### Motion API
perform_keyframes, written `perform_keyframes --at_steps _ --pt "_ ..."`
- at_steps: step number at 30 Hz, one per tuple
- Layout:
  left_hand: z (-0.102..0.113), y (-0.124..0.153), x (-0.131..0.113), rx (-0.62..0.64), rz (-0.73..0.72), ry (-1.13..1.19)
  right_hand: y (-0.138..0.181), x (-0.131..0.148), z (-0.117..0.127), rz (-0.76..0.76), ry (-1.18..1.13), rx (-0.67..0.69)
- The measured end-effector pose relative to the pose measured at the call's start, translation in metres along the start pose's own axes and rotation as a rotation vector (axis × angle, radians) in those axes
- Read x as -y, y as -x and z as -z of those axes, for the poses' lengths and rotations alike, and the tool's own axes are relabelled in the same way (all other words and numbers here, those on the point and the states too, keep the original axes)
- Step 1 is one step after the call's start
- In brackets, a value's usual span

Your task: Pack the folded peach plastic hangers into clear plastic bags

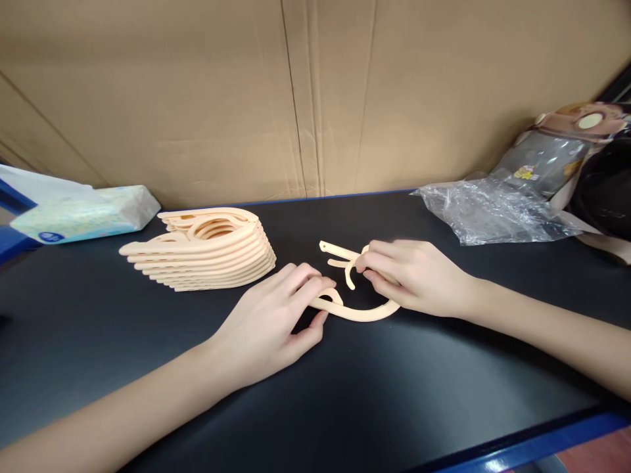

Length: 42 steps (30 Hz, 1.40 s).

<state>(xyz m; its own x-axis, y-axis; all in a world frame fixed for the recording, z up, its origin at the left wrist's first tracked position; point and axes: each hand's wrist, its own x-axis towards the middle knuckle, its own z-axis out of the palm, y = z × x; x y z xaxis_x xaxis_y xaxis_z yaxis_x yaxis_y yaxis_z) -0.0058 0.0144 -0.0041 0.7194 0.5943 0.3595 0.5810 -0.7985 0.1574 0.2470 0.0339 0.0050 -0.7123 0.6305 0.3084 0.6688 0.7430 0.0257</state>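
Observation:
A cream plastic folding hanger (365, 315) lies low over the black table between my two hands. My left hand (283, 315) pinches one arm of it, thumb below and fingers on top. On its other side, my right hand (414, 272) has its fingers closed around the hanger, covering part of it. Past the right fingertips, a small curved hook and a straight end with a hole stick out toward the left. Just beyond my left hand stands a neat stack of matching folded hangers (217, 256), several high.
A pack of tissues (89, 213) lies at the back left. Crumpled clear plastic bag (493, 210), a transparent bottle (547, 157) with a brownish lid and a black item (608, 184) occupy the back right. Brown cardboard (221, 98) walls the back of the black table (374, 407).

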Motion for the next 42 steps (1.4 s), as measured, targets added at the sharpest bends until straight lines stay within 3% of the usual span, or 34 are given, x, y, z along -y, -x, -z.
perform_keyframes --at_steps 9,16,19,25,30,35,42 --pt "0.002 -0.002 -0.001 -0.041 0.014 -0.057 -0.001 0.005 0.002 0.028 -0.023 0.043" --pt "0.0 -0.001 0.001 -0.142 -0.027 -0.2 -0.001 0.009 -0.001 0.047 -0.087 0.035" --pt "0.0 -0.001 0.0 -0.123 -0.027 -0.183 -0.001 0.011 -0.002 0.046 -0.084 0.028" --pt "0.0 -0.002 0.0 -0.068 0.042 -0.091 -0.001 0.011 -0.005 0.058 -0.152 -0.01" --pt "0.001 -0.001 0.002 -0.054 0.098 -0.044 0.001 0.012 -0.004 0.202 -0.217 -0.021" --pt "0.0 -0.002 0.003 -0.043 0.257 0.104 0.002 0.025 -0.003 0.29 -0.054 0.011" --pt "0.002 -0.004 0.005 -0.037 0.339 0.209 0.002 0.036 -0.005 0.374 0.069 -0.134"
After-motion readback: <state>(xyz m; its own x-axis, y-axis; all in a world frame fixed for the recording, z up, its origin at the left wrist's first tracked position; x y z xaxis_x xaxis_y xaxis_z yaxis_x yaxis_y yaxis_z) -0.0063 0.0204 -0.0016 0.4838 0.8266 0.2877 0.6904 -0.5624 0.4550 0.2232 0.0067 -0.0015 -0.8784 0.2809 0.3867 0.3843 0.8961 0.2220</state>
